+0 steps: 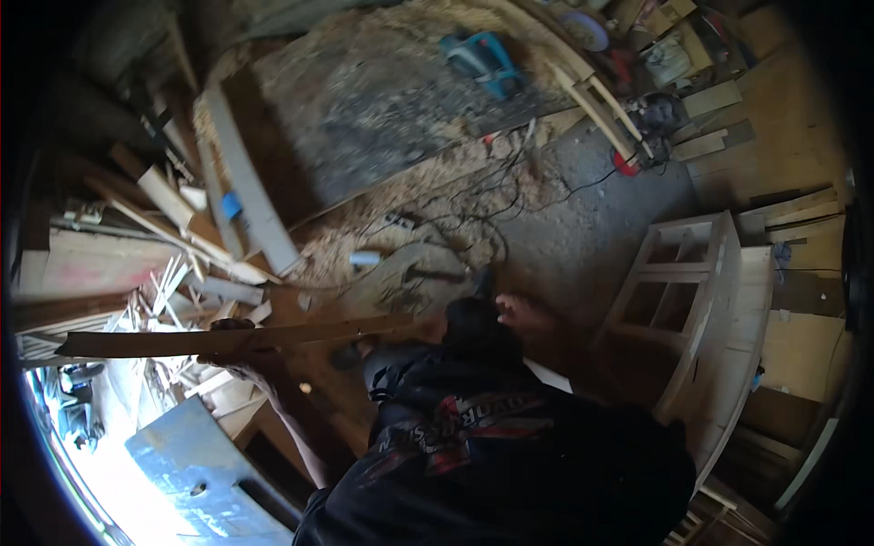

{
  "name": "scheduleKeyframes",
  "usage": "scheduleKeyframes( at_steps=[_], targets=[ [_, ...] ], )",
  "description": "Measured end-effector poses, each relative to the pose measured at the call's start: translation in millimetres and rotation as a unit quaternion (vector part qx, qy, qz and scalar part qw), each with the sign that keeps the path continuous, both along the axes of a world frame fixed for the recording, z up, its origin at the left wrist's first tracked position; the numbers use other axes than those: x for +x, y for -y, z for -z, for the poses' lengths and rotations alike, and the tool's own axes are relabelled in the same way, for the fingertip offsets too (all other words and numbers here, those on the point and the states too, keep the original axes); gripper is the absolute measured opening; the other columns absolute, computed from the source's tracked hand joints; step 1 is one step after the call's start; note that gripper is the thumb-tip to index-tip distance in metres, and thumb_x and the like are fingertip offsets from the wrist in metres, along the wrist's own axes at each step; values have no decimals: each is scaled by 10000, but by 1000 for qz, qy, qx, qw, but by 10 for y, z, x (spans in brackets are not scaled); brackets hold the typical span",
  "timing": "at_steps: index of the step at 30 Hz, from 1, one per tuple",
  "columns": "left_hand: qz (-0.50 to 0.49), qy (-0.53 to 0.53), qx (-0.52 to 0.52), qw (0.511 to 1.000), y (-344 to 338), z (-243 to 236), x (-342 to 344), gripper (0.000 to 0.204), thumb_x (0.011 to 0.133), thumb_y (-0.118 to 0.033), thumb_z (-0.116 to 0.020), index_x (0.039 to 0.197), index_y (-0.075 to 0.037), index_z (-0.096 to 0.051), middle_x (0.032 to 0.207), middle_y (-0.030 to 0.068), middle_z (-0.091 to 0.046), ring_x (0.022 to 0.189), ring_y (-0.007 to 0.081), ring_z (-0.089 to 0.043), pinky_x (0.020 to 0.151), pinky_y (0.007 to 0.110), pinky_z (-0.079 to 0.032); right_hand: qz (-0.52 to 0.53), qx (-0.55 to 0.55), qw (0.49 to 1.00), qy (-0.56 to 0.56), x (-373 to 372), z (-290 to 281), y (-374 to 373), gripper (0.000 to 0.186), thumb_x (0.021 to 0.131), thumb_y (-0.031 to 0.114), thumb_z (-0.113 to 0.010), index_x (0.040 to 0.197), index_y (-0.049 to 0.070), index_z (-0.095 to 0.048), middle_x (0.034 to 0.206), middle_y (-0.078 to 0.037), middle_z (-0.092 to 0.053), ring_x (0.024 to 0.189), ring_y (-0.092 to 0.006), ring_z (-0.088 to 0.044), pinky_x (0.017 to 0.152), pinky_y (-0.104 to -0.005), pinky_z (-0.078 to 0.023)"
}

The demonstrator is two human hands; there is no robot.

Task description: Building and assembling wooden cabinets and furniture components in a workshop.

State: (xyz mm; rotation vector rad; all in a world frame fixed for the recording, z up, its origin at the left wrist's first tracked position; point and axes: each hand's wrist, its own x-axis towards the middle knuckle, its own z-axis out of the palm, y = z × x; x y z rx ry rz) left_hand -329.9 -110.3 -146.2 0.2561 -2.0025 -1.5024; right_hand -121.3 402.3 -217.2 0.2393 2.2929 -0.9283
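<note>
A long, narrow wooden board lies across my left hand, whose fingers are wrapped round it at the left of centre. The board reaches toward the middle of the view, above my legs. My right hand hangs beside my dark-clad leg with its fingers apart and nothing visible in them. To the right of it stands a pale wooden frame with square openings.
A dusty work board with a teal power tool lies ahead. Cables and sawdust cover the floor before me. Offcuts are heaped at the left; boards and a red-based machine are at the upper right.
</note>
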Motion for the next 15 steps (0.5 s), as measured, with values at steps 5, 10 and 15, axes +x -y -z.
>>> scheduleKeyframes(
  at_steps=[5, 10, 15],
  targets=[
    [45, -80, -101, 991, -1831, 237, -125, 374, 968, -170, -510, 1290, -39, -370, 1101, 139, -542, 854, 246, -596, 745, 380, -567, -81, 98, 988, -88, 180, 227, -1828, 492, 912, 335, -715, 1277, 19, -620, 1181, -234, -673, 1114, -405, -656, 949, -481, -528],
    [151, -138, 29, 978, -3506, -319, -448, 424, 1003, -333, -564, 1265, -64, -366, 973, 83, -498, 794, 193, -560, 668, 319, -540, 37, 183, 976, -109, 318, -352, -3429, 463, 915, 306, -725, 1263, 16, -629, 1136, -246, -669, 1070, -417, -657, 929, -489, -533],
    [200, -54, 247, 947, -4735, -900, -821, 625, 1053, -662, -346, 1213, -60, -387, 927, 75, -498, 759, 176, -529, 673, 302, -535, 209, 163, 937, -228, 132, -682, -4272, 365, 956, 197, -693, 1273, 26, -631, 1149, -230, -678, 1079, -401, -669, 928, -459, -543]
  ],
)
